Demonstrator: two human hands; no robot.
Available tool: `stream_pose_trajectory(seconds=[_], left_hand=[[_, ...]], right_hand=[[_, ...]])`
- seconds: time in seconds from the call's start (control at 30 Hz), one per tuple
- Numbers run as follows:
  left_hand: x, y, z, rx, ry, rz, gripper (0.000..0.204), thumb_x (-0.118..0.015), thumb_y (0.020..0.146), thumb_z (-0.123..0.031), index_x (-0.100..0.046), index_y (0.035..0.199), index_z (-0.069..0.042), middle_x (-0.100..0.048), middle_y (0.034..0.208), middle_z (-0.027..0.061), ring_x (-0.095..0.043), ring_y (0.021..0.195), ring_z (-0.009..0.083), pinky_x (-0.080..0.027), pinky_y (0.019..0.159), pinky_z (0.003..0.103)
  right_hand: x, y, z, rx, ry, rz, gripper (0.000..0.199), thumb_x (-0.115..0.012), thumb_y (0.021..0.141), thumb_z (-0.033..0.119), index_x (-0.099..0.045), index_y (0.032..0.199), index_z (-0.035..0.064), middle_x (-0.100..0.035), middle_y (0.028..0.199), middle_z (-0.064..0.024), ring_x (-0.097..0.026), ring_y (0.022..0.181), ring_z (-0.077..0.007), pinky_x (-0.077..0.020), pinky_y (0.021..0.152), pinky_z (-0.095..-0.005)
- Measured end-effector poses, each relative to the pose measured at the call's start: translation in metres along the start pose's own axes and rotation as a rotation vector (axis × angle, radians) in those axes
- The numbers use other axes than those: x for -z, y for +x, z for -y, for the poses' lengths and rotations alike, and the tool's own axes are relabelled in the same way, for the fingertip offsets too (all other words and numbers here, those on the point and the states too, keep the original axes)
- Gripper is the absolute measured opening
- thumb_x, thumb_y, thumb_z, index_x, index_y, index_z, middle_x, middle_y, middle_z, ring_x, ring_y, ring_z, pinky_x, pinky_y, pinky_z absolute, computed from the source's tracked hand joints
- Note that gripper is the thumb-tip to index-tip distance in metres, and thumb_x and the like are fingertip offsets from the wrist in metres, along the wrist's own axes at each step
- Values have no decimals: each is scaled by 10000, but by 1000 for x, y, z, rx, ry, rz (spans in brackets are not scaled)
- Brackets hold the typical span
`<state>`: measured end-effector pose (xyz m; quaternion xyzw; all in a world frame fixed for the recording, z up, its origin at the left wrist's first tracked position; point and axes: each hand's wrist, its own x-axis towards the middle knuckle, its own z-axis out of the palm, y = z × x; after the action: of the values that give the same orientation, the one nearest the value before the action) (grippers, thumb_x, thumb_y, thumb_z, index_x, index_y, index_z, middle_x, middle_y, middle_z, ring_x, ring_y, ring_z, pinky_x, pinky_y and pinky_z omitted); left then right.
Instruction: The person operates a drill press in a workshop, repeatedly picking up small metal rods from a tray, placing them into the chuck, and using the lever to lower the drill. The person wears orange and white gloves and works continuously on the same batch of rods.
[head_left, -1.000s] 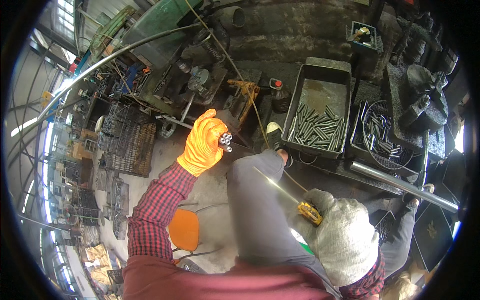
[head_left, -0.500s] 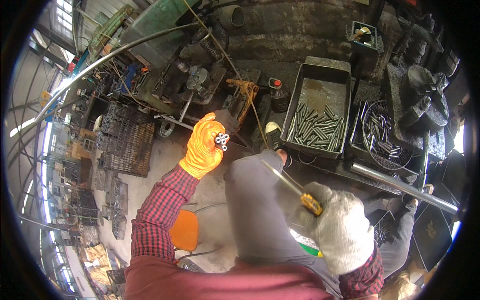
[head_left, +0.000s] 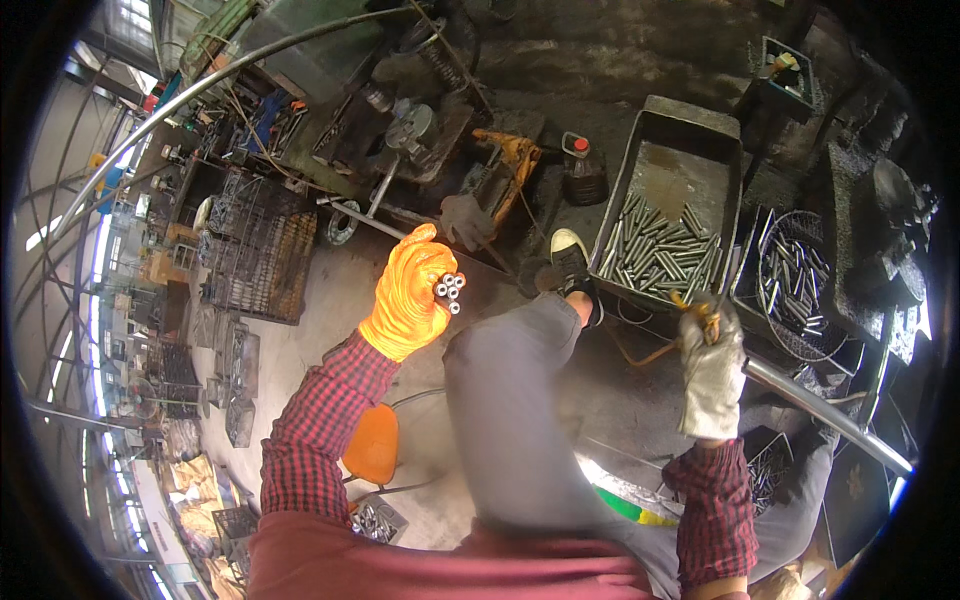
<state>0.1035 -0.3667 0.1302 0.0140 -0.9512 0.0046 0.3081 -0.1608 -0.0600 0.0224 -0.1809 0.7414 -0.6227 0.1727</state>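
While my left hand (head_left: 406, 303) wraps around the small metal tubes (head_left: 451, 291), hollow ends exposed, my right hand (head_left: 712, 355), well apart beside the metal tray (head_left: 690, 180), grips a yellow tool (head_left: 711, 325); I'd keep the bundle snug, its ends unobstructed.

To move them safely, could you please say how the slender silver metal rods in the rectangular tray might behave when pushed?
The rods look cylindrical, so may roll. Loosely heaped, they might shift. Metallic shine suggests stiffness.
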Motion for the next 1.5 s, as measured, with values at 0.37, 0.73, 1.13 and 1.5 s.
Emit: stream_pose_trajectory(seconds=[0.37,0.73,1.13,1.5], left_hand=[[-7,-15,12,56,41,79,520,-756,759,88,-557,1217,-57,-656,1064,127,-674,1059,368,-528,1103,577],[20,25,-8,-63,187,275,605,-715,573,83,-578,1148,-50,-601,983,124,-649,988,363,-479,1171,583],[13,45,-108,300,-333,-50,288,-733,944,-5,-590,1193,-12,-673,1061,109,-672,953,267,-559,1018,483],[-126,47,-427,997,-1664,721,177,-621,1128,-197,-564,1245,-77,-638,933,33,-633,806,145,-510,647,284]], right_hand=[[2,37,-121,200,-1058,-143,622,-843,885,374,-680,1448,168,-631,1447,-241,-592,1348,-441,-499,1123,-544],[8,18,-103,47,-562,-17,733,-888,813,210,-599,1485,153,-667,1343,-252,-671,1226,-437,-562,1051,-501],[85,-72,-59,47,-448,-112,669,-862,872,209,-606,1476,80,-689,1402,-204,-657,1296,-401,-521,1127,-454],[246,-180,-15,-260,207,-527,752,-773,960,315,-490,1577,-8,-656,1458,-265,-621,1392,-349,-481,1158,-380]])
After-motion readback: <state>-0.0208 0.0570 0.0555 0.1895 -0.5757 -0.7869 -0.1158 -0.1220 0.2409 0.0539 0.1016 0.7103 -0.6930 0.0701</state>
